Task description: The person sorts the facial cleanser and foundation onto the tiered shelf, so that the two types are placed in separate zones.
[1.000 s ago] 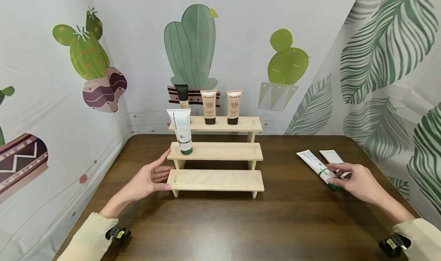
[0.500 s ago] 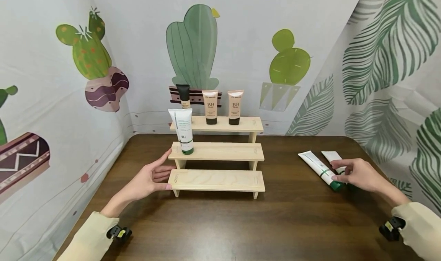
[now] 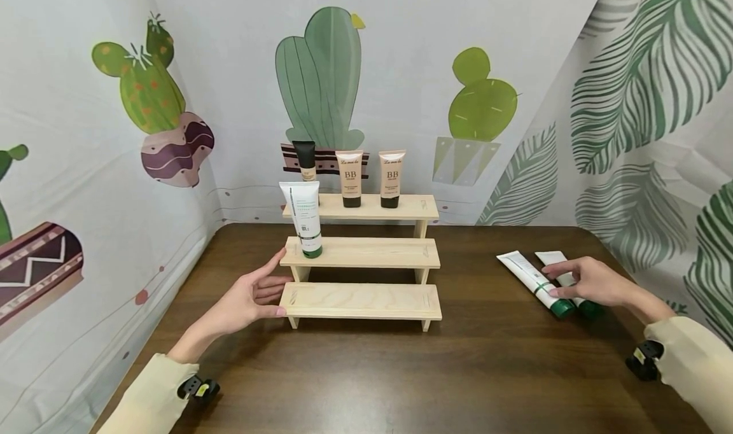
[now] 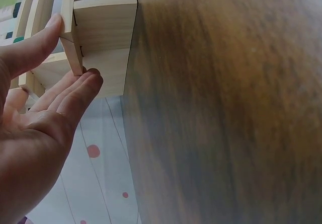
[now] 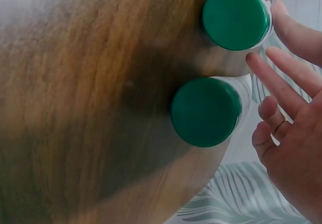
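My left hand touches the left end of a three-tier wooden display stand; its thumb lies against the lowest shelf, and straight fingers reach the side support in the left wrist view. A white face-wash tube with green cap stands cap-down at the middle shelf's left. At the table's right, my right hand hovers over two similar tubes lying down, the left tube and the right tube. The thumb is by the left tube, the other fingers loosely extended. Both green caps show in the right wrist view.
On the top shelf stand two beige BB cream tubes and, partly hidden, a black-topped tube. The brown wooden table ends at a cactus-printed cloth behind.
My right hand has shifted forward over the two lying tubes, uncovering their green caps. The left hand stays at the stand, and the standing tubes keep their places.
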`<state>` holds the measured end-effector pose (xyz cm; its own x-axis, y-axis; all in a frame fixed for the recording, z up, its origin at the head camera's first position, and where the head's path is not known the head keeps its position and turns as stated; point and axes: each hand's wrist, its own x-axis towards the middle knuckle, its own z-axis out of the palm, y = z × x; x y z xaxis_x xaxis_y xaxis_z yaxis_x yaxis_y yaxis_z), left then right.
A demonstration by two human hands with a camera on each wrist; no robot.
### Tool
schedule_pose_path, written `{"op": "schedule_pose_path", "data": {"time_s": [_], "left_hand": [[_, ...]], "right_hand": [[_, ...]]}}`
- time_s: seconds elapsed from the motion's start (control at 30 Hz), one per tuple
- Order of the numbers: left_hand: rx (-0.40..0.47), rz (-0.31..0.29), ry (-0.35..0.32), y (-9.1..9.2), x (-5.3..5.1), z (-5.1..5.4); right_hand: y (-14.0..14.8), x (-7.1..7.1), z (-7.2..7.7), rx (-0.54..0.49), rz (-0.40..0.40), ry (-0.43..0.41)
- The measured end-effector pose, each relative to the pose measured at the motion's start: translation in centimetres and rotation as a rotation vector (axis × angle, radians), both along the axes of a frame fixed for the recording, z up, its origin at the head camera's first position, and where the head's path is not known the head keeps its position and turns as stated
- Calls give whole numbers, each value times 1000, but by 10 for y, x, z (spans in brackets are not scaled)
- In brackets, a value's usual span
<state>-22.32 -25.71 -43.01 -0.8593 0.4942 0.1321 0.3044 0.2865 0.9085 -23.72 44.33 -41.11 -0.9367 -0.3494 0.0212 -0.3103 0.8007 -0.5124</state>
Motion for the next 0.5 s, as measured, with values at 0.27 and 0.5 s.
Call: {"op": "schedule_pose_path", "data": {"time_s": [0.27, 0.5], "left_hand": [[-17, 4, 18, 0, 0, 1], [-15, 6, 22, 0, 1, 0]], "right_hand": [[-6, -3, 2, 19, 12, -55], [-10, -3, 2, -50, 49, -83]]}}
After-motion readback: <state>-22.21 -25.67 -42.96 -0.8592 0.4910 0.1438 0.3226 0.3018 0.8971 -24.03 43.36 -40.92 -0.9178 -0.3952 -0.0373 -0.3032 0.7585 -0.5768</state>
